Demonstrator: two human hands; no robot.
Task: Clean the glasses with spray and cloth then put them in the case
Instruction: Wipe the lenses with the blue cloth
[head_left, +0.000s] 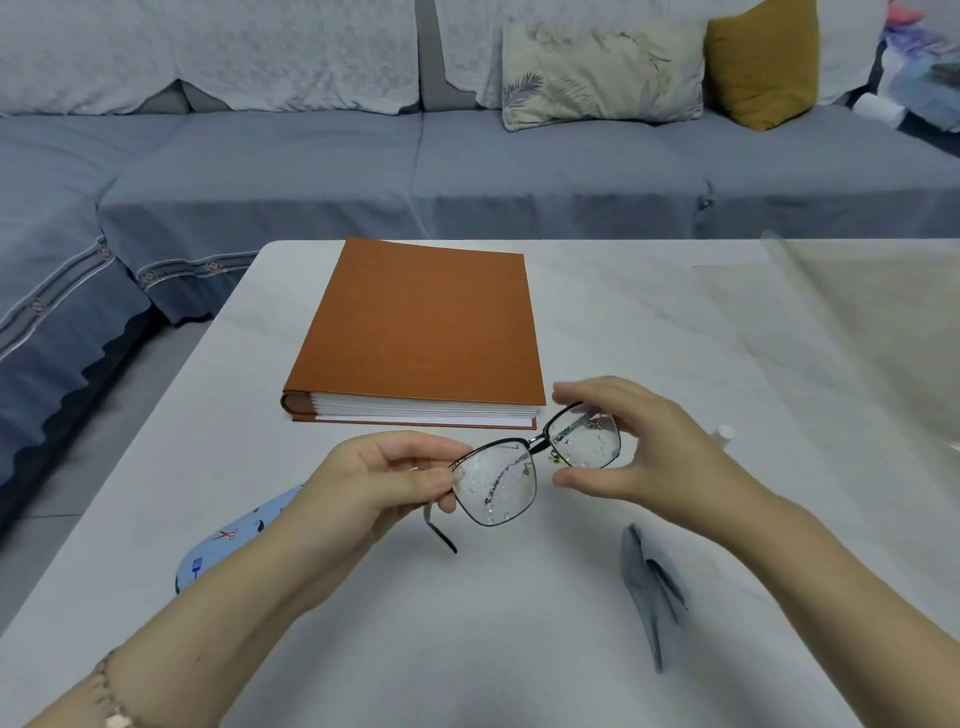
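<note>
Glasses: black thin-framed spectacles, droplet-wet, long axis climbing left to right, lenses facing the camera.
Left hand: fingers pinching the left lens rim.
Right hand: fingers curled round the right lens.
Cloth: crumpled grey wipe, below-right of the spectacles.
Writing: none readable.

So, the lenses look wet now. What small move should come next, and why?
Probably the right hand should let go and pick up the grey cloth lying just below it on the table. Droplets cover both lenses of the glasses, so wiping seems due, and the left hand already pinches the frame's other end.

Left hand pinched closed, right hand curled with thumb and fingers apart, forearms converging.
</note>
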